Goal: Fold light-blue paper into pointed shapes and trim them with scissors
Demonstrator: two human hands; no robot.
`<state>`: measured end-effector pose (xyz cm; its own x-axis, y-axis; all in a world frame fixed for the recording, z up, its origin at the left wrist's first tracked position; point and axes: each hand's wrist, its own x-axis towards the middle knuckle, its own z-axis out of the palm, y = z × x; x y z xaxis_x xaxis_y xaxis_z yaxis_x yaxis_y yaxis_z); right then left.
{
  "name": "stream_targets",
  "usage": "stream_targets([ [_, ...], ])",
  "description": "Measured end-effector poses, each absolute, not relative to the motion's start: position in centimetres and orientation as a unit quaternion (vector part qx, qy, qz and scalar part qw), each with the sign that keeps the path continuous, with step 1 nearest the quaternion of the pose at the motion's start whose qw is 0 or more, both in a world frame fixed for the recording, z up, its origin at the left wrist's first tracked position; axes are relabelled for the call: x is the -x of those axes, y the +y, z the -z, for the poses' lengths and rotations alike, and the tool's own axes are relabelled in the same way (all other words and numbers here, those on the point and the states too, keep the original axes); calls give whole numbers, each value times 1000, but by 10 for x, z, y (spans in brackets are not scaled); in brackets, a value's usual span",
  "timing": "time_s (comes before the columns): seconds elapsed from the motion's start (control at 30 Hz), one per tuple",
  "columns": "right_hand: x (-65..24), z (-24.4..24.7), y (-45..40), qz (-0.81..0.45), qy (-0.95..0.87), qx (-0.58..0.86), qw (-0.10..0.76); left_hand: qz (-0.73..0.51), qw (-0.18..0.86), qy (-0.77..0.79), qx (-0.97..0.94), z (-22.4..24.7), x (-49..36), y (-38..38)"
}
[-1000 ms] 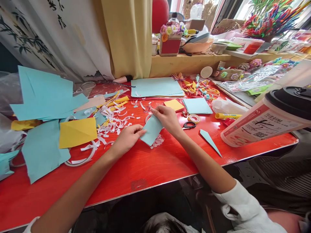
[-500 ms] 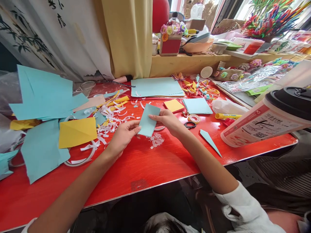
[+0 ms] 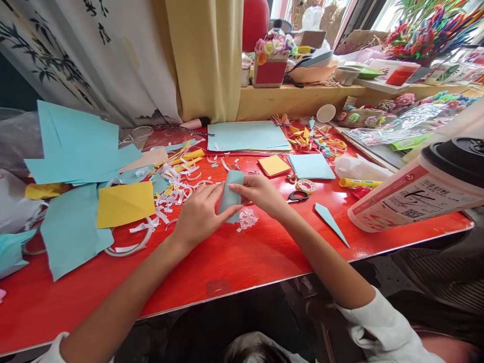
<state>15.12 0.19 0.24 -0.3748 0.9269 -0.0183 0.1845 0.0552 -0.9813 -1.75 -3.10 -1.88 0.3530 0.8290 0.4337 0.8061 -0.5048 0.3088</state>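
Note:
A folded light blue paper (image 3: pixel 231 197) is between my two hands above the red table, now a narrow upright strip. My right hand (image 3: pixel 260 192) grips its upper right edge, thumb on the front. My left hand (image 3: pixel 200 210) lies along its left side, fingers close together and thumb reaching across the lower part. Part of the paper's left edge is hidden by my left fingers. Just right of the paper's lower end lies a small heap of white paper shreds (image 3: pixel 248 219).
Black-handled scissors (image 3: pixel 298 196), a tape roll (image 3: pixel 305 186), blue squares (image 3: pixel 312 166) and yellow squares (image 3: pixel 274 165) lie to the right. A large cup (image 3: pixel 410 189) stands at the far right. Blue sheets (image 3: pixel 77 143) and a yellow sheet (image 3: pixel 126 204) cover the left side.
The blue paper looks narrower than before. My left hand has turned over it, its thumb now across the paper's lower part. The whole view has shifted slightly.

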Motion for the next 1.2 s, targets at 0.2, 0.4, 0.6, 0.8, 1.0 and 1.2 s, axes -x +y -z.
stream_targets([
  [0.2, -146, 3, 2, -335, -744, 471, 335, -323, 219, 556, -734, 8, 12, -35],
  [0.4, -154, -5, 3, -392, -689, 471, 388, -466, 374, 518, -612, 7, 18, -32],
  [0.6, -163, -7, 8, -500, -595, 473, 413, -541, 473, 488, -496, 8, 20, -28],
  [0.8, -167, -9, 10, -552, -569, 456, 404, -503, 483, 487, -526, 6, 20, -30],
  [1.0, -171, -13, 9, -566, -581, 441, 385, -512, 457, 497, -531, 9, 21, -29],
  [1.2, -173, -15, 8, -526, -615, 444, 383, -488, 443, 488, -572, 4, 21, -32],
])
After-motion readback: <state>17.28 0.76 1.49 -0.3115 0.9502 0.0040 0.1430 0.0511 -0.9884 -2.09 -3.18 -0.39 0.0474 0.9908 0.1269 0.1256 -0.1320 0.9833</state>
